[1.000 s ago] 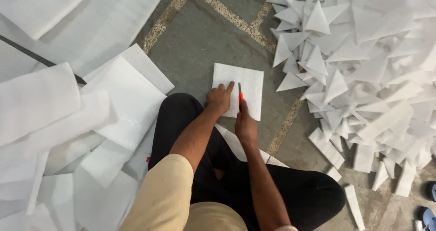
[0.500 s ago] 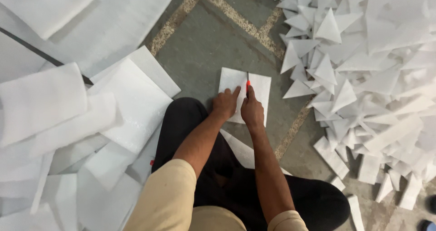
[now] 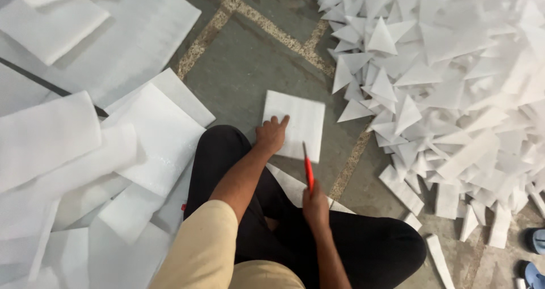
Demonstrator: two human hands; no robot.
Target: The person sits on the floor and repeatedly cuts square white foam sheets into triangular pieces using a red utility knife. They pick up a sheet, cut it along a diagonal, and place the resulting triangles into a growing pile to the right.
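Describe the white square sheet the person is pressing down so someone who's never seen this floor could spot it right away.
Start at the grey floor between the big flat sheets on the left and the heap of white triangles on the right. The square foam sheet lies alone there, just ahead of the knee, under the left hand. It is the only piece that is square, uncut and apart from both piles.

Foam square (image 3: 295, 123) lies on floor (image 3: 250, 67) centre, between foam sheets (image 3: 85, 135) left and triangular offcuts pile (image 3: 448, 84) right.

Quantities: one square foam sheet (image 3: 295, 124) at 12 o'clock; one red-handled knife (image 3: 308, 172); two hands; triangular offcuts (image 3: 431, 79) uncountable.
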